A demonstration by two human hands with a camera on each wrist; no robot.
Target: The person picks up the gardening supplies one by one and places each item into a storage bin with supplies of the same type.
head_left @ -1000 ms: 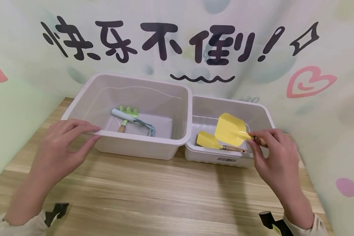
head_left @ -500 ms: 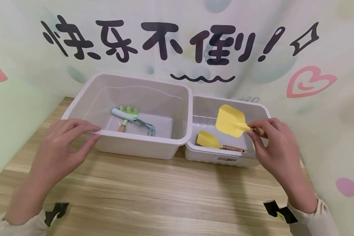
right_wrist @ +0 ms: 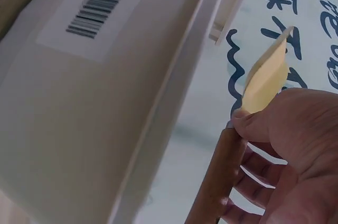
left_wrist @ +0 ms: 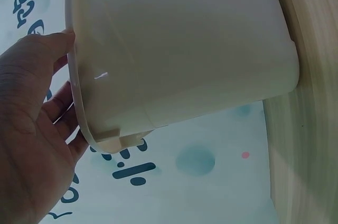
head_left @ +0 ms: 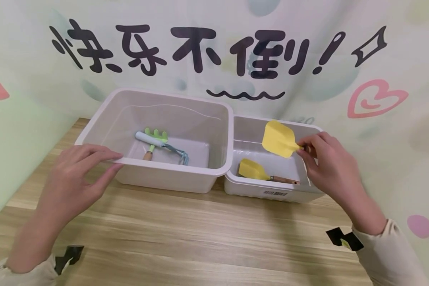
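Note:
In the head view my left hand (head_left: 73, 176) pinches the near rim of the large white bin (head_left: 175, 168), thumb outside and fingers over the edge. My right hand (head_left: 334, 163) grips a yellow hand shovel (head_left: 279, 139) near where its blade meets the wooden handle (right_wrist: 216, 174). That shovel is held up over the smaller white bin (head_left: 246, 189), blade pointing left. A second, narrower yellow trowel (head_left: 253, 170) lies in the smaller bin along its near side. Inside the large bin, a light-blue hand cultivator (head_left: 151, 140) lies across a green hand rake (head_left: 150, 151).
Both bins stand side by side on a wood-grain table (head_left: 186, 234), their rims meeting. Close behind them hangs a printed backdrop (head_left: 196, 83) with dark lettering. A barcode label (right_wrist: 103, 5) is stuck on the smaller bin's wall.
My right hand has lifted the yellow shovel up and away from me, so its blade now stands higher over the smaller bin. The left hand has stayed on the rim.

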